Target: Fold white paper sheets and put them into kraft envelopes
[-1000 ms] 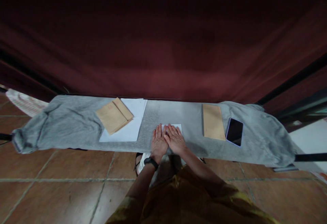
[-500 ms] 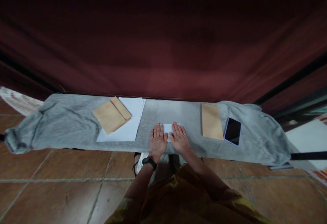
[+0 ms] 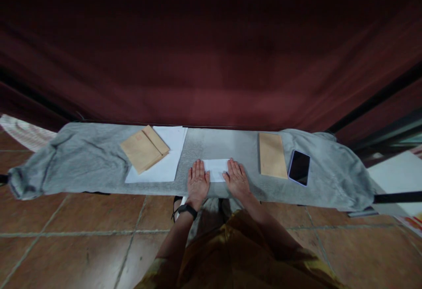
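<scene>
A small white piece of paper (image 3: 216, 170), seemingly folded, lies flat on the grey cloth right in front of me. My left hand (image 3: 198, 182) rests palm down at its left end, fingers stretched forward. At the right end, my right hand (image 3: 238, 180) lies flat too, its thumb touching the paper. Neither hand grips anything. The ends of the paper are partly hidden under the fingers.
To the left, brown envelopes (image 3: 141, 150) lie on white paper sheets (image 3: 169, 168). On the right are another brown envelope (image 3: 273, 155) and a phone (image 3: 300, 168). Grey cloth (image 3: 89, 161) covers the narrow bench; a dark red curtain (image 3: 211, 100) hangs behind.
Both hands have slid apart, the left one leftward and the right one rightward. More of the white paper between them shows now.
</scene>
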`<move>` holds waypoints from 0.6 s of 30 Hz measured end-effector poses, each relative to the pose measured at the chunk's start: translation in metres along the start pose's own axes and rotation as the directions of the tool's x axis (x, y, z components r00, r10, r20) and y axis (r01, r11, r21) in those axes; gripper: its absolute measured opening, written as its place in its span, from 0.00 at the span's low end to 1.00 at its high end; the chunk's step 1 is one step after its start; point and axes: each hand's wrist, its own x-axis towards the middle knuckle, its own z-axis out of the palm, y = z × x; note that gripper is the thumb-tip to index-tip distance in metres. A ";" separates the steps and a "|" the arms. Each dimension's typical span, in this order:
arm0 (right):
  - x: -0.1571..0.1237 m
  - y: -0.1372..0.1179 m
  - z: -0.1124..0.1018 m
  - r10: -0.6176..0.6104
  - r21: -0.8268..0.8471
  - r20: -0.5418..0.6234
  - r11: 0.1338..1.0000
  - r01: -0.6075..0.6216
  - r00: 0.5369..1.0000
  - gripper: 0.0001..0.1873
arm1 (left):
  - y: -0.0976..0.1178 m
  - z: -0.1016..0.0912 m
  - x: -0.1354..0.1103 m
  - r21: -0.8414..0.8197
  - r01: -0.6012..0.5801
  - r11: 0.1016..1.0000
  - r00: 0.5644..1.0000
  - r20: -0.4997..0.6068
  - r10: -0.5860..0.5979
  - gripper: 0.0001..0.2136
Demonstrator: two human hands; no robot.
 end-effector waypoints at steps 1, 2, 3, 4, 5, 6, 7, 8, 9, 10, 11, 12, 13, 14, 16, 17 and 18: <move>-0.001 0.001 -0.001 0.002 -0.005 0.006 1.000 -0.002 1.000 0.31 | -0.001 0.000 0.000 0.002 0.001 1.000 1.000 0.001 -0.001 0.27; -0.002 0.002 -0.002 0.004 -0.009 0.013 1.000 -0.004 1.000 0.30 | -0.002 0.000 0.000 0.002 0.001 1.000 1.000 0.002 -0.001 0.27; -0.003 0.002 -0.003 0.006 -0.013 0.017 1.000 -0.006 1.000 0.30 | -0.002 0.000 0.000 0.002 0.005 1.000 1.000 0.001 -0.005 0.27; -0.004 0.003 -0.004 0.010 -0.016 0.020 1.000 -0.010 1.000 0.29 | -0.003 0.000 -0.001 -0.001 0.010 1.000 1.000 0.000 -0.010 0.27; -0.005 0.004 -0.005 0.015 -0.019 0.021 1.000 -0.015 1.000 0.29 | -0.003 -0.001 -0.001 -0.006 0.016 1.000 1.000 0.000 -0.016 0.27; -0.006 0.005 -0.006 0.021 -0.021 0.021 1.000 -0.021 1.000 0.29 | -0.004 -0.001 -0.001 -0.010 0.022 1.000 1.000 -0.001 -0.022 0.27; -0.007 0.006 -0.007 0.028 -0.022 0.024 0.999 -0.027 0.999 0.29 | -0.004 -0.002 -0.002 -0.014 0.026 1.000 1.000 -0.004 -0.026 0.27; -0.008 0.007 -0.008 0.032 -0.023 0.029 0.999 -0.031 0.999 0.29 | -0.005 -0.002 -0.002 -0.016 0.028 0.999 1.000 -0.008 -0.028 0.27; -0.009 0.008 -0.009 0.036 -0.024 0.035 0.999 -0.035 0.999 0.29 | -0.006 -0.003 -0.002 -0.016 0.030 0.999 0.999 -0.015 -0.030 0.27; -0.010 0.009 -0.011 0.042 -0.023 0.043 0.999 -0.041 0.998 0.29 | -0.007 -0.004 -0.003 -0.013 0.036 0.999 0.999 -0.023 -0.036 0.27; -0.010 0.010 -0.012 0.051 -0.021 0.050 0.999 -0.050 0.997 0.28 | -0.008 -0.006 -0.003 -0.007 0.051 0.999 0.998 -0.033 -0.051 0.28; -0.010 0.010 -0.014 0.065 -0.018 0.054 0.998 -0.064 0.996 0.28 | -0.008 -0.007 -0.004 -0.001 0.070 0.998 0.997 -0.040 -0.070 0.28; -0.010 0.010 -0.015 0.084 -0.014 0.056 0.996 -0.083 0.995 0.28 | -0.008 -0.010 -0.005 0.005 0.089 0.996 0.995 -0.043 -0.088 0.28; -0.009 0.009 -0.017 0.103 -0.007 0.056 0.995 -0.103 0.993 0.28 | -0.006 -0.012 -0.006 0.006 0.099 0.995 0.994 -0.043 -0.099 0.28; -0.006 0.002 -0.020 0.122 0.021 0.061 0.992 -0.124 0.991 0.28 | 0.001 -0.016 -0.010 -0.015 0.061 0.998 0.998 -0.027 -0.061 0.28; -0.005 -0.003 -0.021 0.114 0.041 0.070 0.992 -0.117 0.991 0.29 | 0.006 -0.017 -0.012 -0.036 0.007 0.999 1.000 -0.011 -0.008 0.28; -0.004 -0.010 -0.022 0.092 0.065 0.085 0.993 -0.098 0.992 0.29 | 0.012 -0.017 -0.014 -0.060 -0.063 0.996 0.998 0.010 0.063 0.27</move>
